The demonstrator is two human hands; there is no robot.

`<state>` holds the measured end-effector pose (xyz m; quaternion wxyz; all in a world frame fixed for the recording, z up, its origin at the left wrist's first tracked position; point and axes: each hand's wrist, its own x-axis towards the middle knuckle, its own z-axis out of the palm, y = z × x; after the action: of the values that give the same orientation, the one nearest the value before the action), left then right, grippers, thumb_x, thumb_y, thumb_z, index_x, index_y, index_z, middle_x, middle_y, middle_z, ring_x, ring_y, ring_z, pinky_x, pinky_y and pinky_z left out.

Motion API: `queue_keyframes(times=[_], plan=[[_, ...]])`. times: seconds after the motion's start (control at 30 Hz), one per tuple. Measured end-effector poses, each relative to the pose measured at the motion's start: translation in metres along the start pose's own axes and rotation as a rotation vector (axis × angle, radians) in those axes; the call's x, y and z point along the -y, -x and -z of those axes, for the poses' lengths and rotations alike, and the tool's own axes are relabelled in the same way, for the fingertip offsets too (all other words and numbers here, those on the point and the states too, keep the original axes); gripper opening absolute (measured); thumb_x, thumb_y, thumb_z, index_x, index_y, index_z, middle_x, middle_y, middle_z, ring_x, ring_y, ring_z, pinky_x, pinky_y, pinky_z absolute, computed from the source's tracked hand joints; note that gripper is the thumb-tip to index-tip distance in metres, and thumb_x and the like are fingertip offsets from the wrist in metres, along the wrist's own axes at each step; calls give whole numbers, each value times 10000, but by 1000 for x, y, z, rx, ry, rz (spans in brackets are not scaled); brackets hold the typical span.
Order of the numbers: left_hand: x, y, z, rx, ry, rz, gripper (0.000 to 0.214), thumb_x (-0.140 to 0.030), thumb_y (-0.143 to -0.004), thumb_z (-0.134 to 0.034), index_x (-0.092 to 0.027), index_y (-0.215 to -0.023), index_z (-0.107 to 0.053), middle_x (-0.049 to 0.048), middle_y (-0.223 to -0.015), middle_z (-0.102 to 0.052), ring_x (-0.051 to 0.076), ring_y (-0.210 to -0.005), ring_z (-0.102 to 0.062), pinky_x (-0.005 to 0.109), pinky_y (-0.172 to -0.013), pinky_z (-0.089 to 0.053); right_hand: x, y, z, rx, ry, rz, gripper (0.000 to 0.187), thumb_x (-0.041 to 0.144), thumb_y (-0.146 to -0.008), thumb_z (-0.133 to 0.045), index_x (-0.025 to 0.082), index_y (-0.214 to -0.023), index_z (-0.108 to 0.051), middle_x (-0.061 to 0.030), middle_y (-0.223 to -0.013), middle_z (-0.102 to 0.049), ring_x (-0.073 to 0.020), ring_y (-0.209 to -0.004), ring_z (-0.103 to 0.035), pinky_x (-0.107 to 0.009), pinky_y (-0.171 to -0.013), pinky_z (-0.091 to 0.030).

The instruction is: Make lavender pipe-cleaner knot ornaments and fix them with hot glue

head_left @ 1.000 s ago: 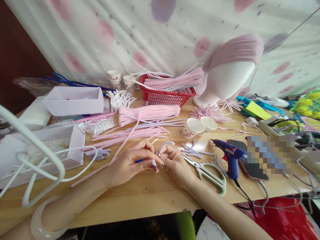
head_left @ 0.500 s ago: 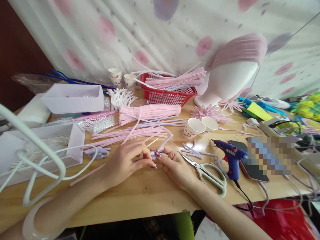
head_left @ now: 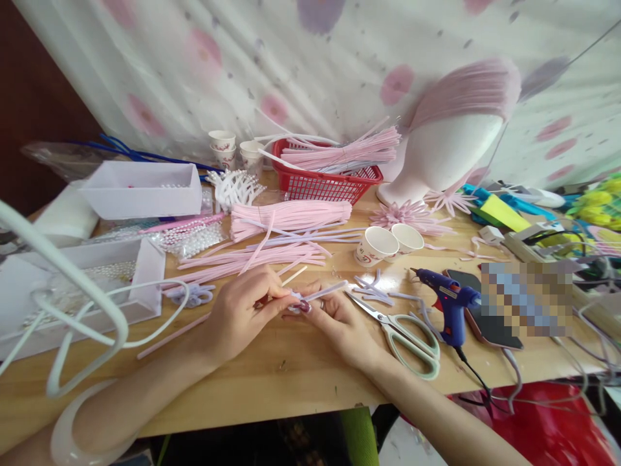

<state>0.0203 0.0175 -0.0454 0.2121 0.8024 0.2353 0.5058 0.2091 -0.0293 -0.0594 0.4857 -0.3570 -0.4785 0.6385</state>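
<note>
Between my two hands is a lavender pipe cleaner (head_left: 324, 294), its near part bunched into a small coil and its free end sticking out to the right. My left hand (head_left: 250, 307) pinches the coiled part between thumb and forefinger. From the other side my right hand (head_left: 337, 318) grips the same piece, thumb on top. The fingers partly hide the coil. Just right of my right hand lie scissors (head_left: 410, 343) with pale green handles. Short lavender cut pieces (head_left: 373, 289) rest beyond the blades. Behind my hands are bundles of pink pipe cleaners (head_left: 295, 217).
A blue glue gun (head_left: 449, 301) and a phone (head_left: 485, 314) lie at right. Two paper cups (head_left: 376, 246) stand mid-table. A red basket (head_left: 327, 184) and a white mannequin head (head_left: 451, 152) are at the back. White boxes (head_left: 140, 194) and a looping white tube (head_left: 90, 272) occupy the left.
The pipe cleaner's free end has swung down from a steep slant to a flatter one pointing right. My left fingers have closed in on the coil, nearer my right thumb.
</note>
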Motion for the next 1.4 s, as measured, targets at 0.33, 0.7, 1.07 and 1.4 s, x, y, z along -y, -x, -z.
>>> queue_keyframes(times=[0.33, 0.7, 1.07, 1.4], plan=[[-2, -2, 5, 61, 22, -95, 102, -180, -937, -702, -191, -836, -693, 2, -743, -668, 117, -673, -652, 204, -625, -518, 6, 1, 7, 10, -12, 13, 241, 440, -879, -773, 214, -962, -764, -28, -882, -803, -178, -804, -747, -320, -855, -563], [-7, 0, 3, 81, -18, -89, 109, -171, -914, -726, -193, -821, -673, -10, -731, -658, 107, -636, -627, 195, -599, -507, 6, 1, 3, -20, 17, 37, 225, 428, -866, -787, 213, -904, -736, -8, -811, -797, -155, -734, -744, -267, -776, -554], [-4, -2, 1, 332, 386, 619, 358, -445, -974, -559, -192, -736, -644, -36, -617, -588, 116, -547, -506, 225, -547, -421, 8, 5, 3, 40, 2, 1, 244, 384, -914, -747, 213, -1002, -596, -37, -812, -801, -200, -818, -774, -321, -806, -561], [2, -3, 5, 416, 591, 772, 444, -593, -914, -619, -172, -783, -671, 11, -696, -657, 123, -592, -511, 231, -546, -407, 12, 1, 2, 5, -1, -26, 348, 472, -792, -838, 222, -893, -618, 17, -670, -737, -172, -638, -690, -285, -684, -506]])
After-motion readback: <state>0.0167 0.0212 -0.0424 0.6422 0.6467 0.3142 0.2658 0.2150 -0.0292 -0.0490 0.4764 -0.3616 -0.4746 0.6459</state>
